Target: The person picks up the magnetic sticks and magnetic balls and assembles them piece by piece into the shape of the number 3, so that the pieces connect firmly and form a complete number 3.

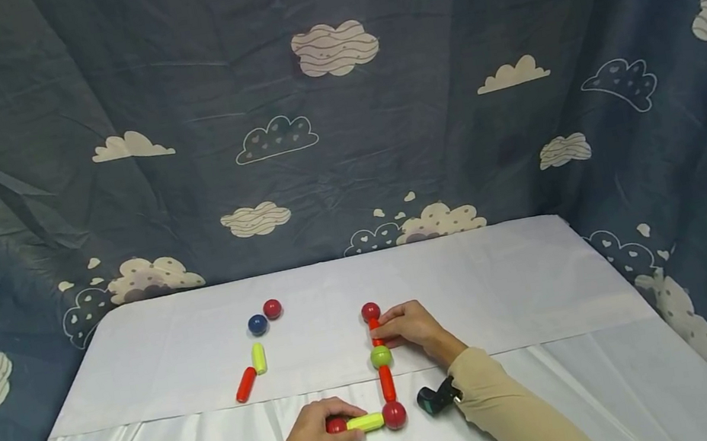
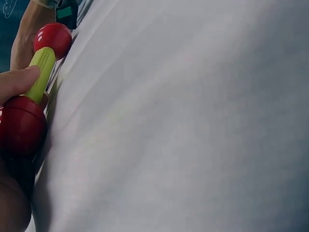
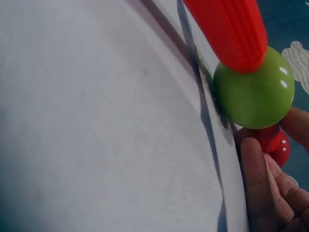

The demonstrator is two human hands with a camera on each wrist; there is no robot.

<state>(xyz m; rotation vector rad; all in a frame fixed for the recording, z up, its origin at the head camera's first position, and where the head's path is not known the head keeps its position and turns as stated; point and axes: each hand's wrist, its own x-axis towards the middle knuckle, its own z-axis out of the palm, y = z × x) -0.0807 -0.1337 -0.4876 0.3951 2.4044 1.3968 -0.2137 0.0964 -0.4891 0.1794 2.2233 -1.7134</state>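
Observation:
A linked chain of toy balls and rods lies on the white cloth. From a far red ball [image 1: 371,312] it runs through a red rod, a green ball [image 1: 381,356] and a second red rod [image 1: 387,383] to a corner red ball [image 1: 394,415]. There it turns left along a yellow-green rod [image 1: 366,423] to an end red ball [image 2: 23,126]. My left hand [image 1: 314,436] pinches the yellow-green rod beside that end ball, partly covering the ball. My right hand [image 1: 414,328] pinches the far red rod [image 3: 268,138] between the green ball and far red ball.
Loose pieces lie left of the chain: a blue ball [image 1: 257,325], a red ball [image 1: 273,309], a yellow-green rod [image 1: 259,358] and a red rod [image 1: 246,385]. A dark curtain [image 1: 291,176] with cloud prints hangs behind the table [image 1: 506,266].

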